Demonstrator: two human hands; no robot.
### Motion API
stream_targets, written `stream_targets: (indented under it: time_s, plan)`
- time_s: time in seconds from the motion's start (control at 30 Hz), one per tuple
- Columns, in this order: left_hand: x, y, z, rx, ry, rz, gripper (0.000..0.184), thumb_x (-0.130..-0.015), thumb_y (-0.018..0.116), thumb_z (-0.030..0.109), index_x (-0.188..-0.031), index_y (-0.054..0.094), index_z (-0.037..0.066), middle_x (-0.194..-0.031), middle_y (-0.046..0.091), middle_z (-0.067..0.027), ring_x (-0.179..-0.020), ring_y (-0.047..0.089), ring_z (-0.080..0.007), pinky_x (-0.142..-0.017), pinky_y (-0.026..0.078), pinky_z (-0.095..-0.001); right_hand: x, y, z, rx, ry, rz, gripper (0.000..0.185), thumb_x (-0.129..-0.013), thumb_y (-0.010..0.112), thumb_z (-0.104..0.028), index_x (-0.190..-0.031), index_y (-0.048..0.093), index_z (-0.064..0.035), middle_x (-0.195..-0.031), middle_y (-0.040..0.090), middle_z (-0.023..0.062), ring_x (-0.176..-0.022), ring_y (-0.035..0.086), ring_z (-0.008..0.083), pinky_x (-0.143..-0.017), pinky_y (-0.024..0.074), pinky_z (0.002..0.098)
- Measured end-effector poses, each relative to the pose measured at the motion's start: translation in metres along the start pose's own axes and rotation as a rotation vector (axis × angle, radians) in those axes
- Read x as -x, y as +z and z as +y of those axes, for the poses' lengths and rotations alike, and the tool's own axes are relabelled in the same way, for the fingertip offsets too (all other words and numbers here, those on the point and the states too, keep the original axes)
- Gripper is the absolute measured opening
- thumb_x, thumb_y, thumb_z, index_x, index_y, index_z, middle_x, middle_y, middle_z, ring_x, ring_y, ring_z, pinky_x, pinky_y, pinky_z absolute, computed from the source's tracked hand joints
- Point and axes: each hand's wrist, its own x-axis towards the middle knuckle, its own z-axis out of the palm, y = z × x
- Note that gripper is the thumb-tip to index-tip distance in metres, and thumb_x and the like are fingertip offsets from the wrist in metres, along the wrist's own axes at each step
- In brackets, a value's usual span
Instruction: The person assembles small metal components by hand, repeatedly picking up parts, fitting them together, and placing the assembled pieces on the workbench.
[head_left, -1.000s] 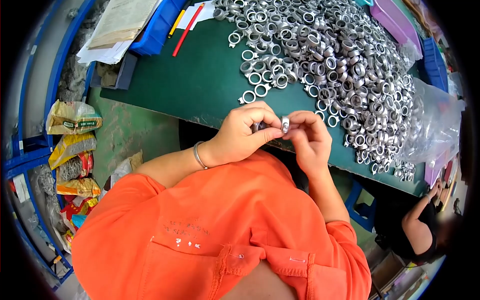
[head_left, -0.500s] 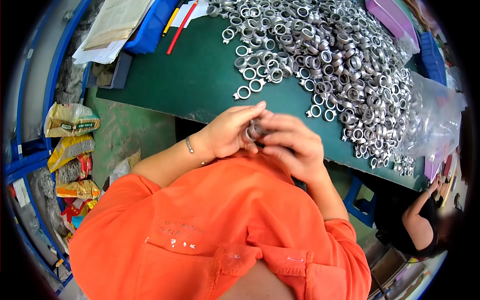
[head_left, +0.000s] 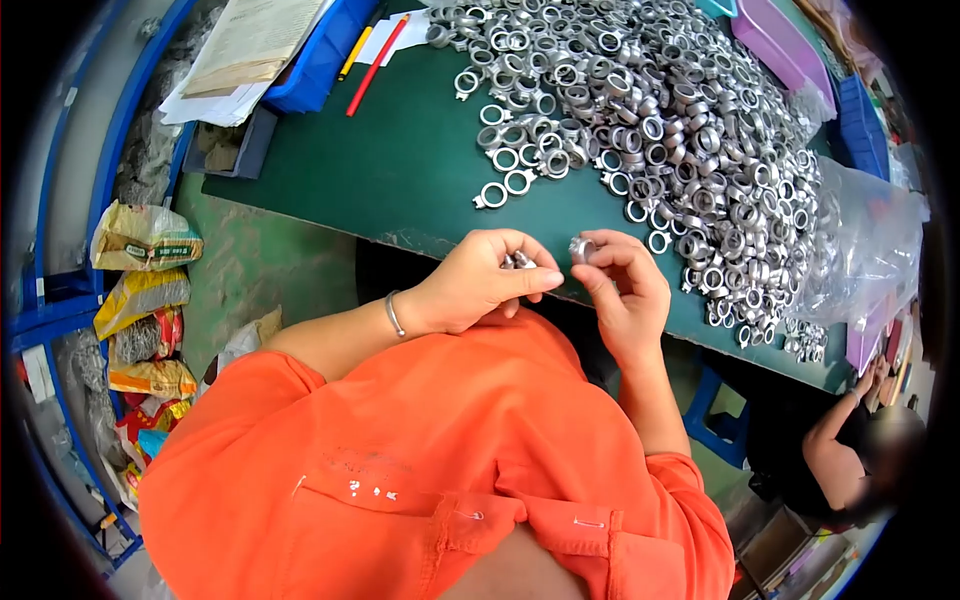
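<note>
My right hand (head_left: 634,295) pinches a silver metal ring (head_left: 582,250) between thumb and fingers, just past the near edge of the green table (head_left: 330,170). To its left, my left hand (head_left: 480,285) is curled closed around small shiny metal parts (head_left: 516,262); their exact shape is mostly hidden by the fingers. A short gap separates the two hands. Beyond them spreads a large heap of similar metal rings (head_left: 660,130), each with a small lug. A few loose rings, such as one ring (head_left: 490,195), lie at the heap's left fringe.
A red pencil (head_left: 376,65) and a yellow pencil (head_left: 355,52) lie by a blue bin (head_left: 320,70) with papers. Pink bin (head_left: 785,50) and clear plastic bag (head_left: 870,230) border the heap. Another person's arm (head_left: 835,440) is at right. Sacks (head_left: 145,237) stand at left.
My hands have moved apart. The right hand has drawn right with a ring in its fingertips, while the left has closed over the small metal parts.
</note>
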Motion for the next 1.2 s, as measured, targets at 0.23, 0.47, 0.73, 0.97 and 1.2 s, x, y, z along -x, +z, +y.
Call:
stream_targets:
  time_s: [0.23,0.47,0.73,0.97,1.2]
  plan:
    - [0.001,-0.006,-0.001,-0.026,0.047,0.054,0.015,-0.084,0.063,0.014,-0.085,0.059,0.000,-0.067,0.058,-0.0041,-0.049,0.046,-0.0054,-0.043,0.035,-0.0177,-0.001,0.013,-0.010,0.141,-0.295,-0.025,0.025,-0.063,0.074,0.006,-0.081,0.056,-0.0010,-0.092,0.061,0.0137,-0.077,0.061,0.0199,-0.062,0.0502,0.0256]
    - [0.000,-0.009,-0.004,0.296,0.011,-0.032,0.012,-0.085,0.061,0.008,-0.092,0.059,-0.001,-0.082,0.061,-0.0089,-0.064,0.056,-0.0097,-0.050,0.044,-0.0184,-0.002,0.019,-0.014,0.162,-0.450,-0.038,0.022,-0.065,0.069,0.011,-0.078,0.057,-0.0010,-0.087,0.063,0.0121,-0.074,0.062,0.0234,-0.064,0.0509,0.0289]
    - [0.006,-0.019,-0.008,0.074,0.320,0.196,0.030,-0.078,0.063,-0.006,-0.106,0.051,-0.002,-0.097,0.061,-0.0098,-0.080,0.060,-0.0111,-0.068,0.052,-0.0219,-0.024,0.033,-0.007,0.035,-0.404,-0.160,0.020,-0.067,0.063,0.014,-0.078,0.055,0.0004,-0.087,0.064,0.0141,-0.077,0.063,0.0253,-0.068,0.0508,0.0296]
    - [0.013,-0.023,-0.010,-0.364,0.668,0.356,0.025,-0.077,0.061,-0.010,-0.098,0.050,0.000,-0.097,0.062,-0.0091,-0.089,0.058,-0.0096,-0.078,0.049,-0.0222,-0.081,0.055,-0.001,0.749,-0.594,-0.356,0.026,-0.075,0.062,-0.013,-0.101,0.061,-0.0094,-0.113,0.056,0.0058,-0.111,0.048,0.0261,-0.096,0.0341,0.0479]
    - [0.023,-0.029,0.004,0.064,0.357,0.184,0.022,-0.080,0.057,-0.006,-0.100,0.049,0.000,-0.093,0.063,-0.0124,-0.082,0.062,-0.0147,-0.064,0.051,-0.0229,-0.058,0.027,0.004,0.825,-0.549,-0.462,0.026,-0.072,0.066,-0.017,-0.097,0.063,-0.0111,-0.114,0.056,0.0010,-0.106,0.051,0.0221,-0.091,0.0342,0.0415]
